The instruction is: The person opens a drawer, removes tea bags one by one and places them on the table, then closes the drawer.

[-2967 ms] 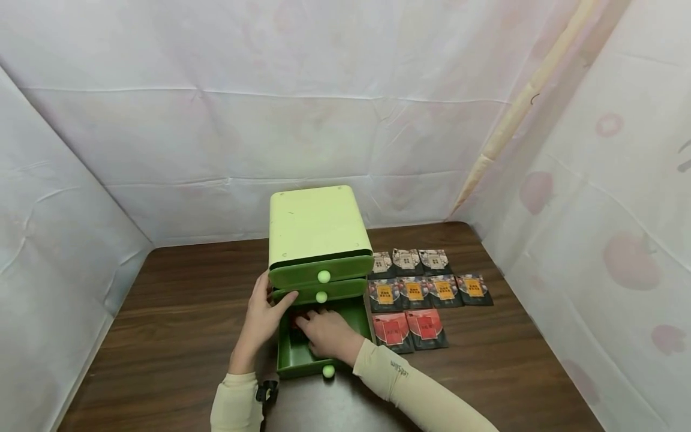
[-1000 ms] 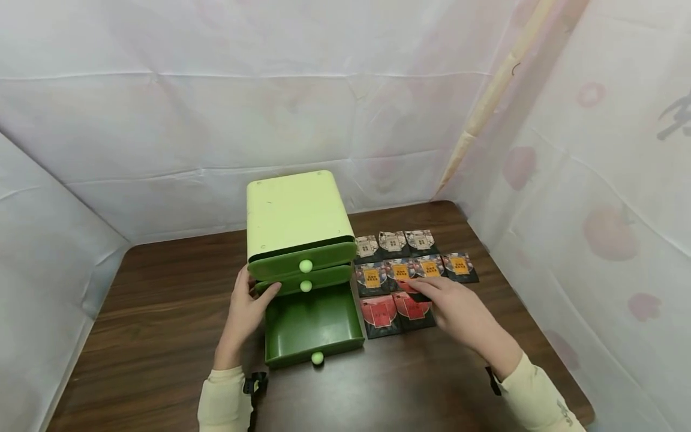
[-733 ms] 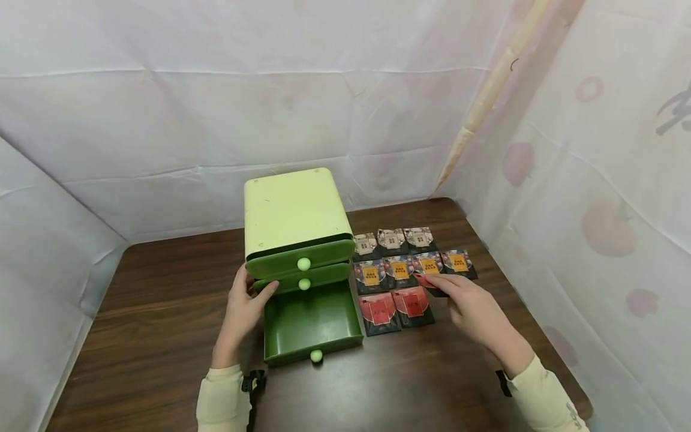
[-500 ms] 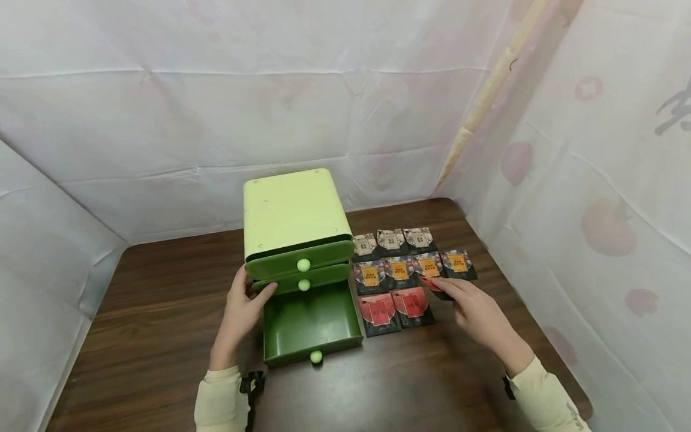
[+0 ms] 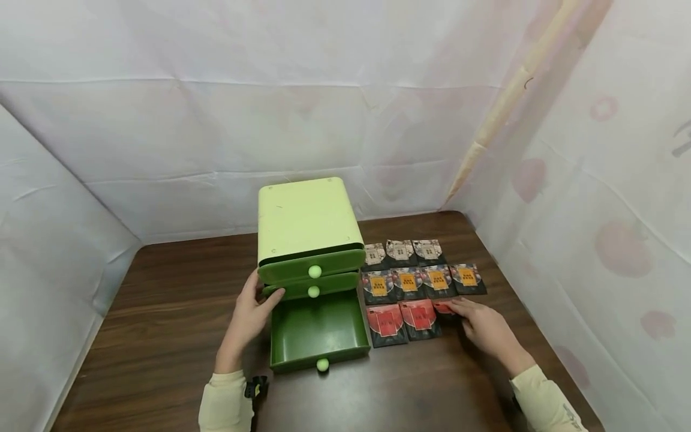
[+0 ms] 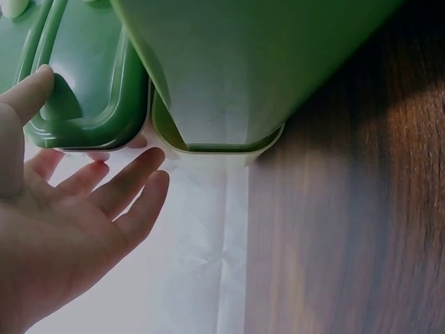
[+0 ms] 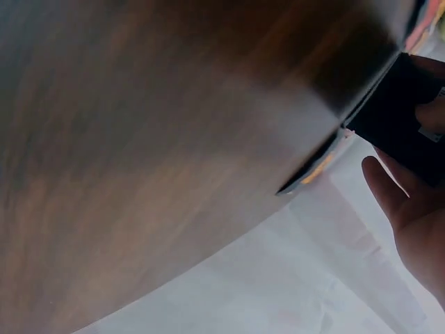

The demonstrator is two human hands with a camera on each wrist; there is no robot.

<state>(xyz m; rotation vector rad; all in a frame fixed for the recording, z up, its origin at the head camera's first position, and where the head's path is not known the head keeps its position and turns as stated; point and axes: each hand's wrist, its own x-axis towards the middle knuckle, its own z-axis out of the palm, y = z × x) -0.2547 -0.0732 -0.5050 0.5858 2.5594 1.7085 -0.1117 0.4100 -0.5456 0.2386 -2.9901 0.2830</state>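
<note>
My right hand [image 5: 486, 327] pinches a small red-and-black sachet [image 5: 444, 308] low over the table, at the right end of a row of two red sachets [image 5: 420, 317]. In the right wrist view the thumb lies on the black side of that sachet [image 7: 389, 118]. A light green cabinet [image 5: 308, 216] has dark green drawers with round knobs; its bottom drawer [image 5: 318, 330] is pulled far out. My left hand [image 5: 249, 315] is at the cabinet's left side, thumb at the front of the slightly pulled-out middle drawer [image 5: 329, 285]. Its fingers [image 6: 142, 209] extend loosely beside the drawer in the left wrist view.
Behind the red sachets lies a row of several sachets with orange labels [image 5: 436, 279], then a back row of three pale-labelled ones [image 5: 400, 252]. The brown wooden table [image 5: 178, 312] meets white printed cloth walls [image 5: 291, 126] at its back and sides.
The right hand took a red sachet from the bottom drawer, carried it right, then lowered it beside the two red ones. The left hand stays at the cabinet; the head view shifted slightly.
</note>
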